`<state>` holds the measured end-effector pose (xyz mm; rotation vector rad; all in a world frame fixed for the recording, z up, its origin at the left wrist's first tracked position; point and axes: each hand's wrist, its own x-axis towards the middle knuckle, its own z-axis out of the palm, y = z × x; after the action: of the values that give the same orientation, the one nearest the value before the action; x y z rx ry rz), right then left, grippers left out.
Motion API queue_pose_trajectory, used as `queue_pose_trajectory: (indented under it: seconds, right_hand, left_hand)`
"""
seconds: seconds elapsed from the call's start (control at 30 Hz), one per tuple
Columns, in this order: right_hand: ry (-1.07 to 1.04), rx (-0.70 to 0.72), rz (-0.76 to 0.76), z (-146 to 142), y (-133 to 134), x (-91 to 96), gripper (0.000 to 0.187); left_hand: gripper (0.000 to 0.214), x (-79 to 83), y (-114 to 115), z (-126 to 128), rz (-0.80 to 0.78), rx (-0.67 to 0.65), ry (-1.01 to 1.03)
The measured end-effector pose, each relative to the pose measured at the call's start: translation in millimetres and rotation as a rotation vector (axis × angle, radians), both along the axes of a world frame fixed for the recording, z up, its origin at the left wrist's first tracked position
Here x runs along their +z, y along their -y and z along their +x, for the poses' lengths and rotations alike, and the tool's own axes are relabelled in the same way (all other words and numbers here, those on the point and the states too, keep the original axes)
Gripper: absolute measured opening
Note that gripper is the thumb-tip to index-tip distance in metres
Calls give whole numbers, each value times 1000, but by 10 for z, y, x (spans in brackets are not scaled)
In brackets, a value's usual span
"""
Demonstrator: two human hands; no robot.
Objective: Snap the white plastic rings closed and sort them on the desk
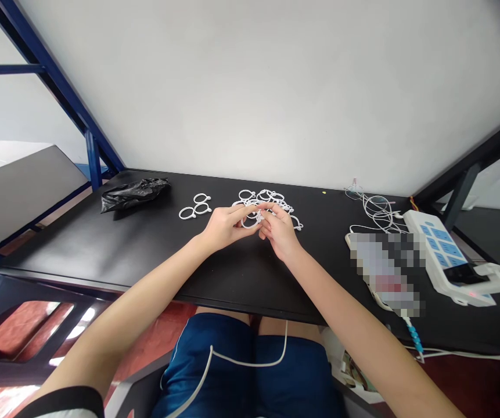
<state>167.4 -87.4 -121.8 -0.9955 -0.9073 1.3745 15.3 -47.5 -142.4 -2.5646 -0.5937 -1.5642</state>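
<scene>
Above the black table [250, 273], my left hand [227, 227] pinches a white curtain ring [250, 227] between thumb and fingers. My right hand [279, 231] meets it from the other side, its fingertips closed on the small eyelet end of the same ring. Exactly how the fingertips grip there is partly hidden. Just behind both hands lies a loose pile of white curtain rings [281, 203], some overlapping. Left of my left hand, three more rings [195, 213] lie flat, close together.
A crumpled black plastic bag [139, 193] lies at the far left. On the right are glasses [355, 190], tangled white cables [379, 213], a blurred-out phone [384, 276] and a white power strip [439, 247]. A white cable [250, 364] hangs across my lap.
</scene>
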Motion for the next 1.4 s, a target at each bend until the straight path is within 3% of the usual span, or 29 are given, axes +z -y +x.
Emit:
queue_pose_trajectory:
  seconds: [0.67,1.4]
  right_hand:
    - [14,12,-43,7,-18,11,4]
    - [39,-47,-4,26,-13,55,9]
  left_hand:
    - [33,67,19,-21,-4,91,-89]
    - [36,64,10,-44,-188,179,-223]
